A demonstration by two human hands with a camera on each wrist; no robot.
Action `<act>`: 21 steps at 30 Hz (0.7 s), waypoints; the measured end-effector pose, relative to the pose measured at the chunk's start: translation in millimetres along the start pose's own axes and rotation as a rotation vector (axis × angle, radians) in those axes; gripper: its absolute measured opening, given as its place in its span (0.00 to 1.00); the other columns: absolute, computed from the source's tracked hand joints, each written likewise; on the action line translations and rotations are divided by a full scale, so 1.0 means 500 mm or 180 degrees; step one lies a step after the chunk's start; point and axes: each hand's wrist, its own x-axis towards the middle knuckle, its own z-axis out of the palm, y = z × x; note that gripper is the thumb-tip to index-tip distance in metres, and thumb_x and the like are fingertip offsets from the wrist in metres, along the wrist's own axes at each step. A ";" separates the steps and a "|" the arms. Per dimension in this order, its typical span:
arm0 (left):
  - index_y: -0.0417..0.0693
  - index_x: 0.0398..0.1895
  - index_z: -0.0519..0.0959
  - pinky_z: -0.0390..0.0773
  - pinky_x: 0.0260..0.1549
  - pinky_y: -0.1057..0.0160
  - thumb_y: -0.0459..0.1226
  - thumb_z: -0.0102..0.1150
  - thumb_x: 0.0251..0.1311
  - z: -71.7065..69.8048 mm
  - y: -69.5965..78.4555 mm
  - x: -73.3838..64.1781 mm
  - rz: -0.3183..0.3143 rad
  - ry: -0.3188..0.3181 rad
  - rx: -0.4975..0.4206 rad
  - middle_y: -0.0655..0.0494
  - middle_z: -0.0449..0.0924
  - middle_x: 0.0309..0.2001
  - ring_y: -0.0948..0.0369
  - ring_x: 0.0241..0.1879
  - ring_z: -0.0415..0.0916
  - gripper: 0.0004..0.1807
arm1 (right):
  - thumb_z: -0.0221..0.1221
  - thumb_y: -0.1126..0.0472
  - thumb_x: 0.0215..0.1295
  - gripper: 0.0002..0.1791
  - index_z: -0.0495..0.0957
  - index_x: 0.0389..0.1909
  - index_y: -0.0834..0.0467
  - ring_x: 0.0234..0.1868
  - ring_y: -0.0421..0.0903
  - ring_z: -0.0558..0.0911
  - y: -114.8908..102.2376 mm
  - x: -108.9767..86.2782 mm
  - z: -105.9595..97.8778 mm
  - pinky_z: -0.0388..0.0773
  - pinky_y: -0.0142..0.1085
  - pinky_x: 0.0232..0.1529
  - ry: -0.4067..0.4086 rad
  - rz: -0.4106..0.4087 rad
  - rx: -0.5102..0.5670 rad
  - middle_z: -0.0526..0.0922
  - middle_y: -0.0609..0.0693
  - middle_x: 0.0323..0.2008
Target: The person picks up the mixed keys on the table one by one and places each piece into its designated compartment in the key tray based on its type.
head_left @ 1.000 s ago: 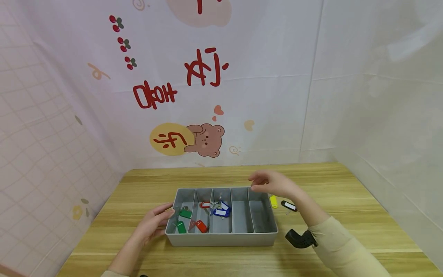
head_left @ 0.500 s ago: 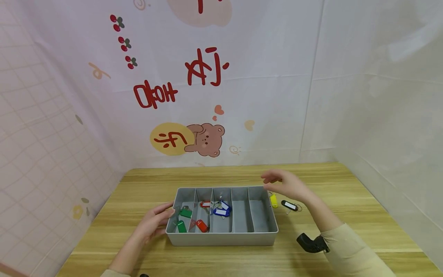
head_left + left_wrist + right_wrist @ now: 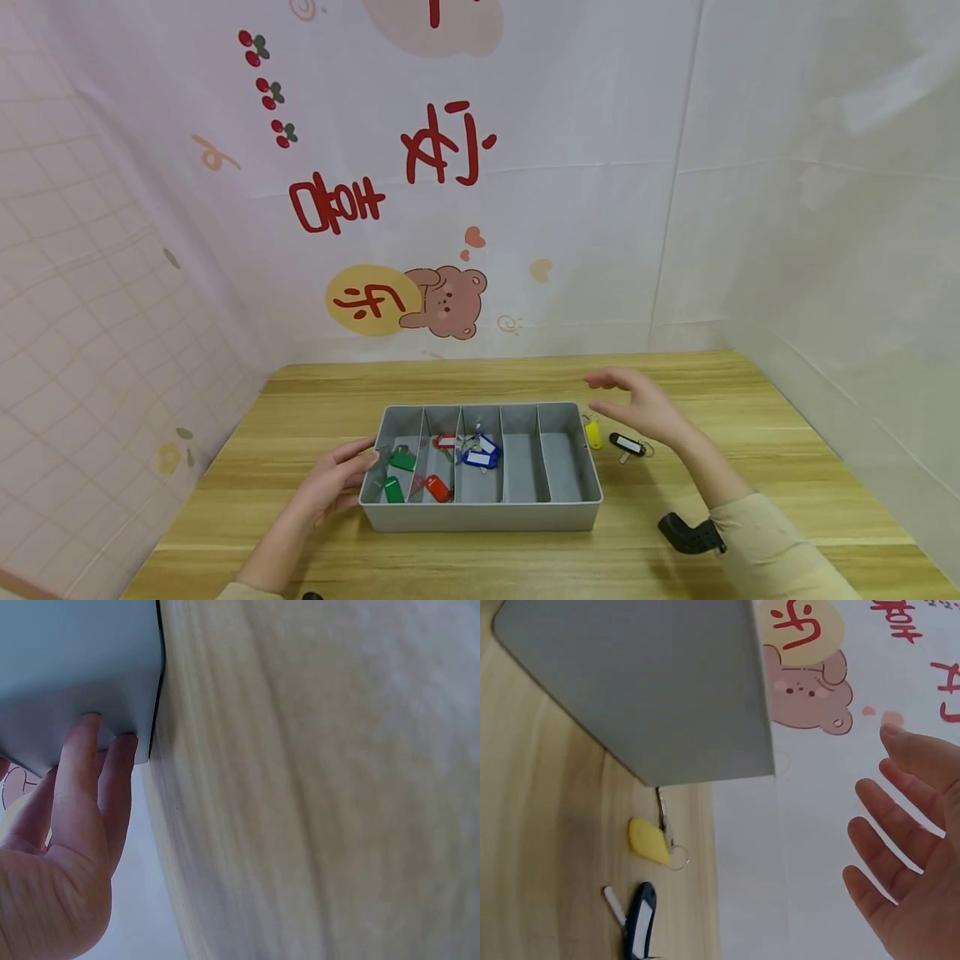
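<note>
A grey box [image 3: 480, 518] with several compartments sits on the table. My left hand [image 3: 330, 483] rests on its left end, and in the left wrist view the fingertips [image 3: 91, 724] press its outer wall. My right hand [image 3: 647, 406] hovers past the box's far right corner, fingers spread and holding nothing. Below it on the table lie a yellow key tag [image 3: 593, 434] and a black key tag [image 3: 627, 444] with a white label; both have keys and rings in the right wrist view.
Green key tags [image 3: 402, 459] lie in the leftmost compartment, red key tags [image 3: 437, 489] in the second, and blue key tags [image 3: 480, 459] in the third. A white printed cloth [image 3: 585, 208] hangs behind the wooden table [image 3: 450, 567].
My right hand has moved rightward from above the box's right compartment to outside its right end, its fingers spreading wider. My left hand and the box have stayed in place.
</note>
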 end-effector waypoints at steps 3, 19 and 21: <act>0.36 0.75 0.58 0.84 0.37 0.55 0.44 0.58 0.69 0.000 0.001 0.000 -0.0002 0.0005 -0.0012 0.42 0.83 0.50 0.52 0.44 0.84 0.37 | 0.67 0.64 0.63 0.19 0.80 0.54 0.62 0.52 0.57 0.78 0.014 -0.003 0.000 0.71 0.59 0.54 -0.0004 -0.0005 0.0033 0.83 0.55 0.49; 0.35 0.75 0.58 0.84 0.37 0.54 0.44 0.57 0.70 0.001 0.004 -0.002 -0.0005 -0.0033 -0.0028 0.43 0.83 0.49 0.52 0.44 0.84 0.37 | 0.69 0.67 0.59 0.27 0.74 0.60 0.68 0.55 0.64 0.74 0.091 -0.006 0.015 0.69 0.64 0.54 -0.0076 0.0127 0.0101 0.77 0.64 0.57; 0.35 0.75 0.57 0.84 0.37 0.54 0.44 0.57 0.70 0.001 0.004 -0.002 0.0000 -0.0044 -0.0037 0.43 0.83 0.49 0.52 0.43 0.84 0.37 | 0.69 0.65 0.59 0.28 0.74 0.60 0.67 0.54 0.66 0.74 0.103 -0.006 0.018 0.69 0.64 0.53 -0.0120 0.0123 0.0097 0.76 0.63 0.57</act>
